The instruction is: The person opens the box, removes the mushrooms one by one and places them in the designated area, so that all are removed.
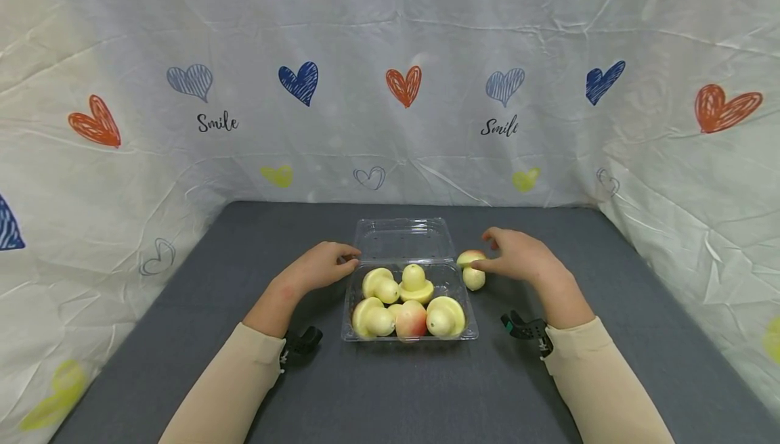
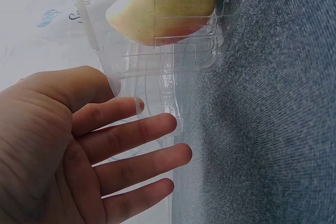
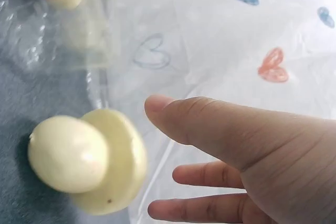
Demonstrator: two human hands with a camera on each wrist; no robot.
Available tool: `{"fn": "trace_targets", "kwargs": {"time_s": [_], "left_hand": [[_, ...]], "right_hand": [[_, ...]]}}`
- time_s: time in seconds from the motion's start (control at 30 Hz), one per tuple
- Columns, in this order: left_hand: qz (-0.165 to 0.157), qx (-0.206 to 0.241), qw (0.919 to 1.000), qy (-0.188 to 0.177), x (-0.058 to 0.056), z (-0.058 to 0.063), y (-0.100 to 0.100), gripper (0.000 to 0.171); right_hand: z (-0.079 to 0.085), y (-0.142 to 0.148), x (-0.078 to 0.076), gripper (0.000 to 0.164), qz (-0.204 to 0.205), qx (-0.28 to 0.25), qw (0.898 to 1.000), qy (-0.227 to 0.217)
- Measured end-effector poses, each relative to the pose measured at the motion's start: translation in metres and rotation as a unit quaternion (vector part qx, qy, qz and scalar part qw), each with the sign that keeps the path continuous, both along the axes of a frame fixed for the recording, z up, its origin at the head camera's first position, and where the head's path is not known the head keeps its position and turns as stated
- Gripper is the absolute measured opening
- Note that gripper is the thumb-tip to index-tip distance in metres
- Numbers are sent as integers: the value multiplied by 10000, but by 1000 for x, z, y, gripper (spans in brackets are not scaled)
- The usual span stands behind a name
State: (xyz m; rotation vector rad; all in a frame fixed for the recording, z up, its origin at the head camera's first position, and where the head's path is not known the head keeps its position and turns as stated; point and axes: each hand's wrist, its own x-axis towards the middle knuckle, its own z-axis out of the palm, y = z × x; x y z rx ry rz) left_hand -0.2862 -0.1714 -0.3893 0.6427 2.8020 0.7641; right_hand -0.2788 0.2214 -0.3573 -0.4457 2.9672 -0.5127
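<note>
A clear plastic clamshell box (image 1: 350,325) stands with its lid (image 1: 402,241) folded back. In it lie several pale yellow, mushroom-shaped pieces (image 1: 443,319), one showing a reddish cap (image 1: 411,320). At the box's back left corner, my left hand (image 1: 319,268) pinches the plastic edge between thumb and index finger; its other fingers spread out in the left wrist view. One more mushroom-shaped piece (image 3: 79,156) rests on the table right of the box. My right hand (image 1: 518,254) is beside it with loosely extended fingers, thumb apart from the piece in the right wrist view.
The box stands on a dark grey table (image 1: 390,396). A white sheet (image 1: 365,11) printed with hearts and "Smile" hangs behind and along both sides. Dark straps (image 1: 527,329) circle both wrists.
</note>
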Motion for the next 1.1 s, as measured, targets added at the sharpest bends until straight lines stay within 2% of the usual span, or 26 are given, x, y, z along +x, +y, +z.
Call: {"fn": "trace_targets", "kwargs": {"time_s": [0.47, 0.67, 0.83, 1.1], "left_hand": [[11, -30, 10000, 24, 0, -1, 1, 39], [15, -16, 10000, 11, 0, -1, 2, 39], [41, -18, 10000, -3, 1, -1, 2, 40], [61, -11, 10000, 25, 1, -2, 2, 40]], "right_hand": [[24, -16, 23, 66, 459, -334, 9975, 423], [30, -29, 34, 59, 896, -391, 9944, 403], [28, -43, 41, 53, 1258, -296, 9914, 187], [24, -53, 43, 50, 1494, -271, 9877, -380]]}}
